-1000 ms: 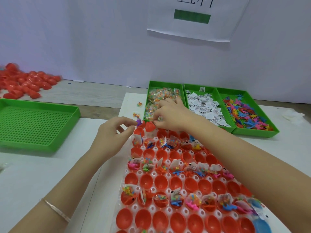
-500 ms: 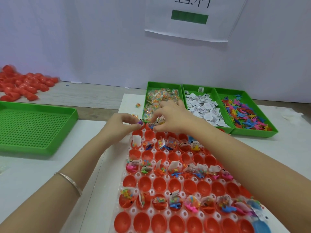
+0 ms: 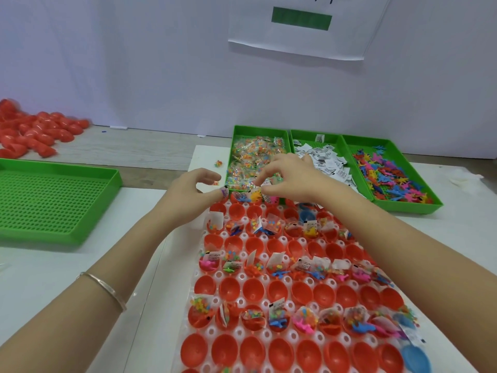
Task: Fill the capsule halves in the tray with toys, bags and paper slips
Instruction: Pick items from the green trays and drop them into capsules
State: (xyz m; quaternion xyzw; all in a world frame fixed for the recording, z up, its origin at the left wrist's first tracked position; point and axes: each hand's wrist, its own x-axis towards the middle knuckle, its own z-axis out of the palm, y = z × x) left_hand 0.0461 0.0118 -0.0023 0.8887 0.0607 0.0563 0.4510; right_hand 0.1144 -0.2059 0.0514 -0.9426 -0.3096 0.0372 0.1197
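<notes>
Head view: three green bins (image 3: 233, 149), one capsule tray (image 3: 283, 239); left grip (image 3: 193, 193) on one purple toy (image 3: 224, 190), right grip (image 3: 290, 179) unclear

A single head-worn view is given, angled forward and down from close above the tabletop (image 3: 40, 265); the capsule tray (image 3: 241, 276) is seen near, the wall (image 3: 134, 63) beyond.
</notes>
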